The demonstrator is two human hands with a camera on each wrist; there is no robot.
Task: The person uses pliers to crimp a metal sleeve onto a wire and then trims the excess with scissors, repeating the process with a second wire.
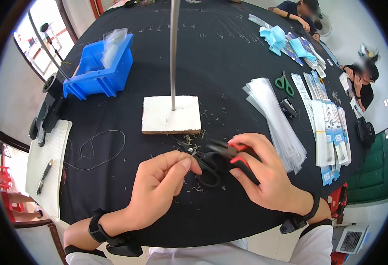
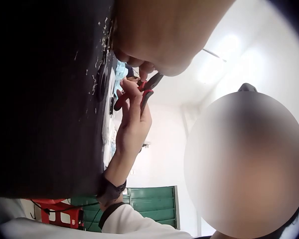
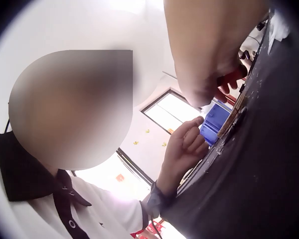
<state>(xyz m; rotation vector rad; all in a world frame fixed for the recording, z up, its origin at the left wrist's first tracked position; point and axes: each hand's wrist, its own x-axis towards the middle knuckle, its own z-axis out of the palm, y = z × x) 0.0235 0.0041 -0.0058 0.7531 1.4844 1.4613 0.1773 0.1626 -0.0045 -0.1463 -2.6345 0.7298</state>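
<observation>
In the head view my right hand [image 1: 267, 179] grips pliers [image 1: 245, 169] with red and black handles. Their blurred nose points left, towards my other hand. My left hand [image 1: 160, 183] has its fingers curled, thumb tip pressed against the index finger; I cannot tell whether something tiny sits in that pinch. Black-handled scissors [image 1: 202, 164] lie on the black cloth between and below the hands, partly covered by the left fingertips. The left wrist view shows the pliers [image 2: 147, 93] from the side, while the right wrist view shows the left fist [image 3: 187, 142].
A metal rod [image 1: 173, 57] rises from a white block [image 1: 158, 115] just beyond the hands. Small clippings litter the cloth. At left are a blue bin [image 1: 118, 73], a notebook [image 1: 52, 145] and looped thread [image 1: 94, 137]; at right, clear plastic sleeves [image 1: 275, 128] and green scissors [image 1: 285, 84].
</observation>
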